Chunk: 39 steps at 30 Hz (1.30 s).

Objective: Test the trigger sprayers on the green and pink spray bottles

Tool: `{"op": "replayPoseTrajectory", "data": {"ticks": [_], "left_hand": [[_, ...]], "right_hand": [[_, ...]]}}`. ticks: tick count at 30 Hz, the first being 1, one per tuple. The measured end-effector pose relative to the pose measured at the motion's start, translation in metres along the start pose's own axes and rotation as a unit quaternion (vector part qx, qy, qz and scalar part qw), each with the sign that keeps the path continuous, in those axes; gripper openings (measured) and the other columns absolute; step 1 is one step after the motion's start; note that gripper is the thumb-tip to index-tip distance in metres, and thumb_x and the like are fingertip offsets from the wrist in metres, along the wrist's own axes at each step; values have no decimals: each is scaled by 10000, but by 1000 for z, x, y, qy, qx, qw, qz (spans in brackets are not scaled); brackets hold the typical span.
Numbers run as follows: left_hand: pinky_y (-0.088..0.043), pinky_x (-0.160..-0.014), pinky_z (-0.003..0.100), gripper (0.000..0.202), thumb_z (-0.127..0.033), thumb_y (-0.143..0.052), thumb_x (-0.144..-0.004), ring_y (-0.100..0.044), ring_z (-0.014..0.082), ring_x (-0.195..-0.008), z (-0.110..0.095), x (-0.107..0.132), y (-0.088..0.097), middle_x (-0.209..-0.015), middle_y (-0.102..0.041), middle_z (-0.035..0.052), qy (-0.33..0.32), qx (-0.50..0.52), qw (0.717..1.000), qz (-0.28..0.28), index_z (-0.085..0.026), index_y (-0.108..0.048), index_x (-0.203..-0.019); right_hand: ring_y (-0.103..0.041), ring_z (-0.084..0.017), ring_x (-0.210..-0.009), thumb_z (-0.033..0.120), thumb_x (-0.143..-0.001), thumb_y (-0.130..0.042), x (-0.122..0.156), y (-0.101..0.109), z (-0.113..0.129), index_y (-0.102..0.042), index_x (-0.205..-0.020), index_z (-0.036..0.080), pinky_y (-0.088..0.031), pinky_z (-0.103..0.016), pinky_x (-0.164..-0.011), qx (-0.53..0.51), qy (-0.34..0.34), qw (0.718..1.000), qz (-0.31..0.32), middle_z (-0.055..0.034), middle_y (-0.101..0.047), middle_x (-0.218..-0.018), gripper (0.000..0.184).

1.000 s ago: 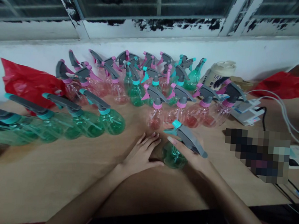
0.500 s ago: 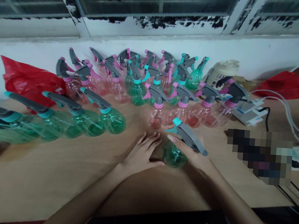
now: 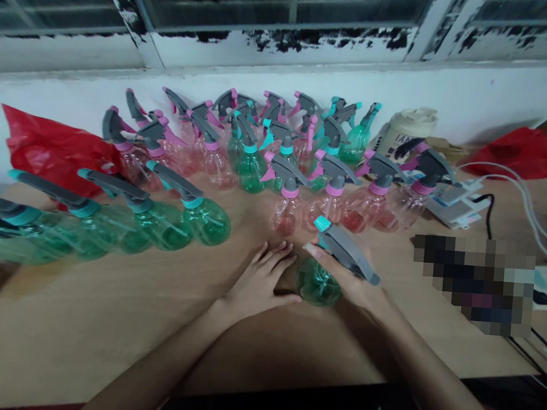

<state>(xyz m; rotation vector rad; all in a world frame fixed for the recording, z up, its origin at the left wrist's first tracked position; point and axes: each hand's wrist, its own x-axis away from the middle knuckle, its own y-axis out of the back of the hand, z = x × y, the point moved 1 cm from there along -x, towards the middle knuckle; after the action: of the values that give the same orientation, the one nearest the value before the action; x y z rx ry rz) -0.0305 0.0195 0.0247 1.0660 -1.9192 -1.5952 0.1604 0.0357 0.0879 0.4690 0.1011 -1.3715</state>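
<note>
My right hand [image 3: 349, 285] is wrapped round the neck of a green spray bottle [image 3: 317, 286] with a grey head and a turquoise nozzle. The bottle stands on the table in front of me, its nozzle facing away to the left. Fingers of that hand cover the trigger, and the far ones are hidden behind the bottle. Just left of it, my left hand [image 3: 261, 279] lies flat on the wooden table [image 3: 119, 325], fingers stretched and nothing held. Beyond the hands stand several pink spray bottles [image 3: 285, 218], the closest near my left fingertips.
Several green spray bottles [image 3: 209, 222] line the left side. More pink and green ones crowd along the wall. Red plastic bags [image 3: 57, 152] lie at left and far right. A pale cup [image 3: 407, 130], white cables [image 3: 527, 201] and a blurred-out dark item [image 3: 478, 285] are at right.
The fingers of my right hand have drawn in the trigger, which stuck out before and is now hardly visible. My left hand and the bottle's base stay put.
</note>
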Motion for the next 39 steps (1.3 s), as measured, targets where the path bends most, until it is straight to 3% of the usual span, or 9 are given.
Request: {"op": "replayPoseTrajectory", "data": {"ticks": [4, 8, 11, 18, 28, 33, 39], "left_hand": [[-127, -1151, 480, 752, -641, -562, -818, -315, 266, -1369, 1, 0, -1, -1420, -452, 135, -1, 0, 1000, -3, -139, -408, -1356], [-127, -1152, 476, 752, -638, -570, -814, -320, 266, -1366, 1, 0, -2, -1405, -469, 137, 0, 0, 1000, -6, -135, -414, -1351], [-136, -1149, 477, 745, -638, -560, -819, -325, 263, -1365, 0, 0, -1, -1405, -470, 131, -1, 0, 1000, -7, -145, -407, -1356], [-152, -1147, 469, 747, -630, -579, -811, -309, 260, -1373, -2, -1, 2, -1410, -465, 131, -4, -3, 1000, -4, -138, -414, -1349], [-153, -1149, 459, 737, -639, -567, -817, -309, 258, -1374, -1, 0, 1, -1433, -436, 132, 1, -9, 1000, -5, -140, -431, -1342], [-152, -1146, 470, 741, -644, -557, -820, -312, 261, -1373, -1, 0, 1, -1436, -431, 135, 1, -9, 1000, -2, -137, -429, -1345], [-147, -1149, 461, 738, -644, -557, -820, -306, 257, -1376, -2, 0, 3, -1432, -439, 128, 1, -5, 1000, 0, -142, -432, -1345]], "right_hand": [[-618, -137, -653, 331, -824, -651, 1, 0, 1, -644, -836, 257, -489, -273, -606, -6, 7, 1000, -1, 32, -669, -738, 76], [-666, -186, -909, 314, -819, -660, 1, 0, 0, -650, -1005, 267, -514, -334, -829, -26, 4, 999, 25, -5, -715, -962, 193], [-667, -200, -964, 302, -819, -657, 0, 1, 1, -638, -1076, 266, -505, -365, -898, -38, 0, 999, 36, -20, -715, -1030, 260], [-677, -222, -935, 314, -810, -657, 2, 0, 4, -629, -1071, 273, -530, -388, -858, -38, -15, 999, 29, -24, -720, -980, 266], [-653, -248, -939, 281, -797, -632, 6, -1, -8, -637, -1109, 298, -509, -419, -854, -62, -19, 997, 34, -14, -691, -1055, 312], [-658, -226, -761, 276, -766, -629, 4, 0, -7, -663, -1066, 282, -520, -387, -724, -24, -10, 999, 28, -8, -713, -912, 303], [-644, -235, -880, 240, -752, -612, -1, 1, -3, -677, -969, 288, -497, -402, -819, -15, 18, 999, 25, -3, -696, -942, 232]]}}
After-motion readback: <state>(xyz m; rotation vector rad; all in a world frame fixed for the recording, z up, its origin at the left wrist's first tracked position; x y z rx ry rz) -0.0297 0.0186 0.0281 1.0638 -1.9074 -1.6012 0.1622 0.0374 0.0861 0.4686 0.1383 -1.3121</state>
